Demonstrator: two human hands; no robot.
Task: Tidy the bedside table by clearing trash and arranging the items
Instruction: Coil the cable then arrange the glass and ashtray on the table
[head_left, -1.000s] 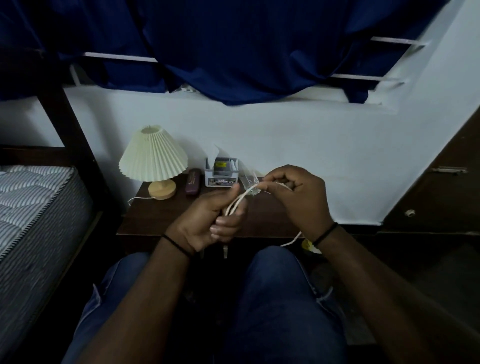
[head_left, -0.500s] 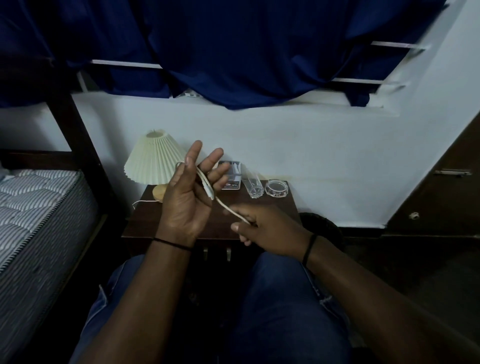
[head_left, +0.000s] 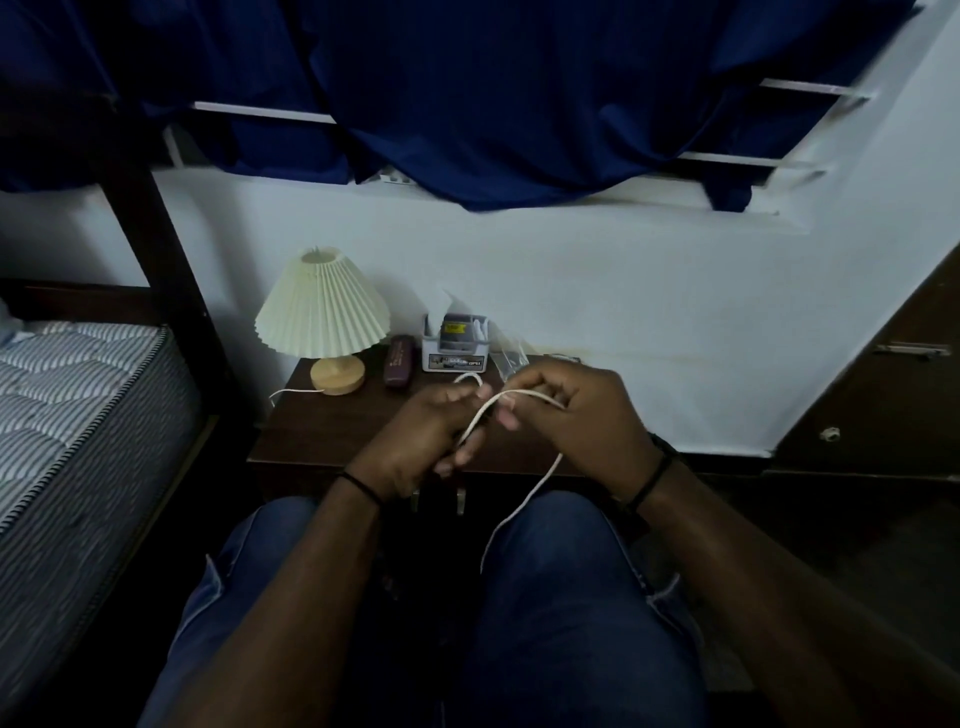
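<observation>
I hold a white cable (head_left: 524, 501) between both hands above the front of the dark wooden bedside table (head_left: 322, 436). My left hand (head_left: 415, 447) is curled around several turns of it, with a small loop poking out above my knuckles. My right hand (head_left: 582, 415) pinches the cable just beside the left, so a short arc of it bridges the two hands. From under my right hand the loose end hangs down between my knees, over my blue jeans (head_left: 571, 623).

On the table behind my hands, a lamp with a cream pleated shade (head_left: 322, 306) stands on a round wooden base at the back left, its own thin cord trailing off the left edge. Just beside it lies a dark purple case (head_left: 399, 359), then a small white organiser box (head_left: 454, 348) holding packets. A clear drinking glass (head_left: 508, 359) shows partly above my right hand. A striped mattress (head_left: 78, 410) lies to the left.
</observation>
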